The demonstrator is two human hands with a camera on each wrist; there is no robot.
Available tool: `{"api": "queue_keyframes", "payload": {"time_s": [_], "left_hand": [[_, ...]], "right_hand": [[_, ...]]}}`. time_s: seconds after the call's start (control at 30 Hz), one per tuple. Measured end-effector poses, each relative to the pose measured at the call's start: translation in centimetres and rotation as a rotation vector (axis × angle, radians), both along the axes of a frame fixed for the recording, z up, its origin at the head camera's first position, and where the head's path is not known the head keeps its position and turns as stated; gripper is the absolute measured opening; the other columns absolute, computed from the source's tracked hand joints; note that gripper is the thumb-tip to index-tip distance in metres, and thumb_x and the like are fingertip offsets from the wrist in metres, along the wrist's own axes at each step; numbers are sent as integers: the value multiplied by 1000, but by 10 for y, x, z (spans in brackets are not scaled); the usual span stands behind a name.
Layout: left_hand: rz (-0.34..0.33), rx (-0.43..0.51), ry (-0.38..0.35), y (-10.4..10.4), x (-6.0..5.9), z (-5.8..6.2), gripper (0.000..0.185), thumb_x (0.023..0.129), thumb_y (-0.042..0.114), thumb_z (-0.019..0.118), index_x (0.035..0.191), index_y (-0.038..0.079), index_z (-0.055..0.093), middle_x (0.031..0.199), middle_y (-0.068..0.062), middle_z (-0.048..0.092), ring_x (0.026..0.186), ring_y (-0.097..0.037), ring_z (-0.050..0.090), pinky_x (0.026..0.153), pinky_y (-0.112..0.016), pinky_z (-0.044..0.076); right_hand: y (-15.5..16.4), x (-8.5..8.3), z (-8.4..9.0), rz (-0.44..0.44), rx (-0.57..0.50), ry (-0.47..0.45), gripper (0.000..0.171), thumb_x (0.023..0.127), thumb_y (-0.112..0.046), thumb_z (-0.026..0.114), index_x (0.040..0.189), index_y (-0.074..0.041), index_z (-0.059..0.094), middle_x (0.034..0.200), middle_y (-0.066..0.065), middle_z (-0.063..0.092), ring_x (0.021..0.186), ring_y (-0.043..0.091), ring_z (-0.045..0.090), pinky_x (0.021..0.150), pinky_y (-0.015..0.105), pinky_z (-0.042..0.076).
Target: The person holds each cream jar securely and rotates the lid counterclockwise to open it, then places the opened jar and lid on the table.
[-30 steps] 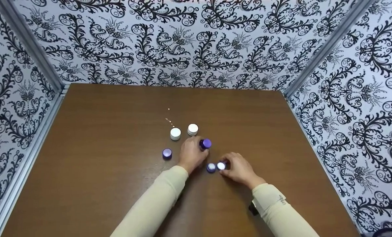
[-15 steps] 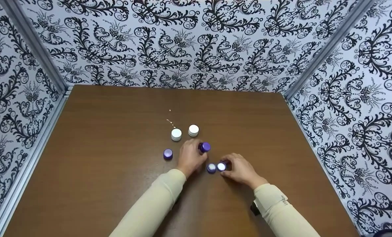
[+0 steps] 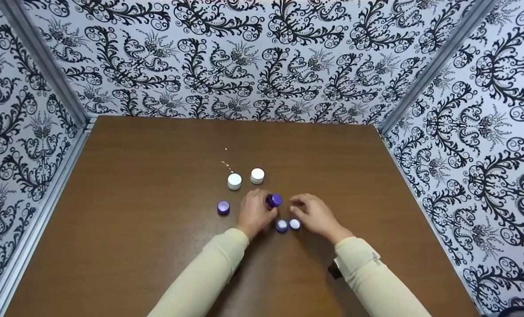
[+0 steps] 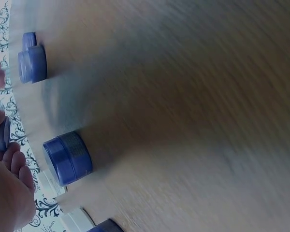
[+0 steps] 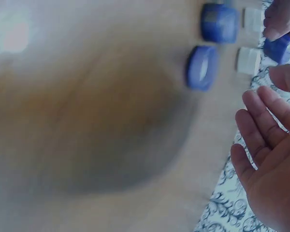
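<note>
My left hand (image 3: 254,211) holds a small purple jar (image 3: 275,200) between thumb and fingers, above the table; the fingers hide part of it. To its right my right hand (image 3: 317,213) holds nothing, its fingers apart and gently bent, palm showing in the right wrist view. Just in front of it stand two purple pieces side by side: a jar (image 3: 282,226) with a pale top and a lower, cap-like piece (image 3: 294,224) with a whitish face. Under the left hand, a blue-purple jar (image 4: 67,157) shows in the left wrist view.
Two white jars (image 3: 234,181) (image 3: 257,176) stand beyond the left hand. Another purple jar (image 3: 223,207) is left of it. Small pale flecks (image 3: 227,165) lie on the brown table (image 3: 147,246). Patterned walls (image 3: 226,57) rise around it.
My right hand has let go of the pale-faced purple piece and moved slightly up and away from it. My left hand keeps its hold on the purple jar, now slightly lower in view.
</note>
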State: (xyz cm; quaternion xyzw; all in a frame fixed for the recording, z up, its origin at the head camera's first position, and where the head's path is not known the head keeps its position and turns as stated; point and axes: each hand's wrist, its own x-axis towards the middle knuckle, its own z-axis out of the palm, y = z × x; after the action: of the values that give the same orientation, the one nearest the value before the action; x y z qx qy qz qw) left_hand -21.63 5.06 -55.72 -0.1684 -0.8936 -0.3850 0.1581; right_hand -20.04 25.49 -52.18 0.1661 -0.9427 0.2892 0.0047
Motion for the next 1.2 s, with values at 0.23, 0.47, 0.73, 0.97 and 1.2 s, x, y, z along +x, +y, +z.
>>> {"api": "queue_keyframes", "payload": {"time_s": [0.23, 0.47, 0.73, 0.97, 1.2], "left_hand": [[-25, -35, -1, 2, -1, 0, 32, 71, 18, 80, 100, 5, 72, 92, -6, 67, 89, -25, 62, 83, -40, 49], [-42, -79, 38, 2, 2, 0, 31, 70, 20, 78, 96, 5, 71, 93, -7, 67, 89, -27, 61, 82, -41, 49], [-50, -144, 64, 3, 3, -1, 29, 71, 22, 79, 94, 6, 71, 92, -5, 65, 90, -27, 61, 83, -41, 49], [-67, -163, 68, 4, 0, -3, 32, 72, 24, 80, 96, 7, 71, 94, -4, 66, 91, -27, 61, 86, -41, 48], [-82, -204, 16, 3, -3, -4, 37, 74, 29, 80, 102, 6, 72, 97, -4, 67, 94, -25, 61, 89, -40, 47]], "right_hand": [[-20, -10, 8, 8, -102, -30, 24, 97, -27, 66, 113, -9, 69, 105, 1, 70, 92, 19, 67, 84, 40, 52], [-24, -14, 6, -13, -25, -27, 27, 94, -32, 69, 111, -12, 70, 95, -4, 70, 83, 12, 67, 79, 38, 52], [-26, -14, 4, -15, -11, -5, 20, 89, -26, 73, 103, -12, 71, 86, -7, 68, 77, 11, 65, 74, 37, 52], [-24, -13, 5, -50, -16, -13, 18, 84, -23, 74, 98, -14, 71, 82, -9, 66, 69, 8, 60, 68, 35, 49], [-23, -14, 4, -36, -62, -14, 19, 83, -20, 75, 99, -12, 71, 84, -6, 69, 70, 8, 61, 67, 33, 50]]}}
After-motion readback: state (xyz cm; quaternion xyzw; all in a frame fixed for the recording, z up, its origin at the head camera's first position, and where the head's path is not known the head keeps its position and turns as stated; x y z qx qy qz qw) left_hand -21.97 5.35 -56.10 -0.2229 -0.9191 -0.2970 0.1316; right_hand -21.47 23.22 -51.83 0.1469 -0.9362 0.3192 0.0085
